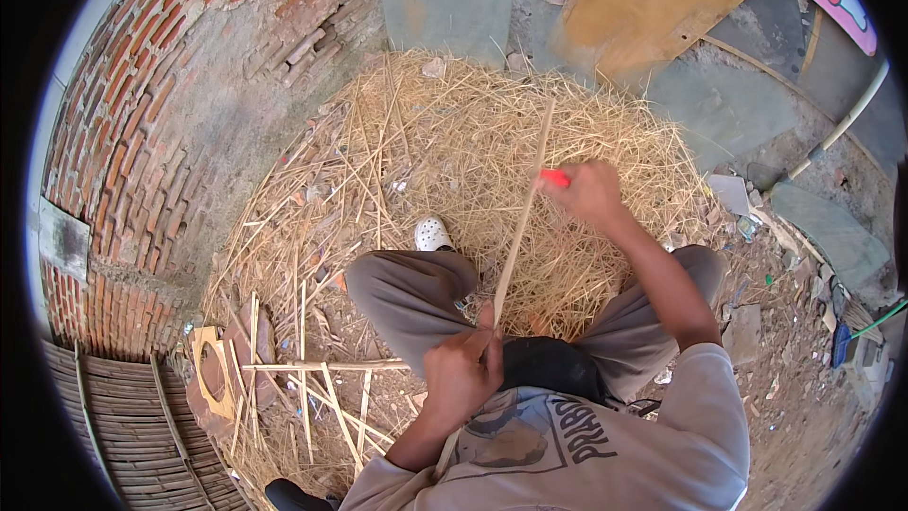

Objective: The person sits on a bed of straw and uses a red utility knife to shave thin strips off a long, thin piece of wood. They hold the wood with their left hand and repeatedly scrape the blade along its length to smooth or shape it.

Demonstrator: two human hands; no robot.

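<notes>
A long, thin pale strip (518, 238), which looks like bamboo, slants up and away from my lap. My left hand (463, 371) is closed round its near end, close to my belly. Farther out and to the right, my right hand (588, 194) grips a red-handled tool (555, 177), probably a knife. The red part lies against the strip's upper half, and the strip's far end sticks out beyond it. I cannot make out a blade. Both my knees are bent outward, with the strip between them.
A heap of pale shavings (463, 132) spreads ahead of me. Cut strips (326, 366) lie at lower left beside a yellow board with a round hole (213, 374). A brick wall (142, 161) rises on the left. Boards (662, 0) lean at the back; rubble lines the right.
</notes>
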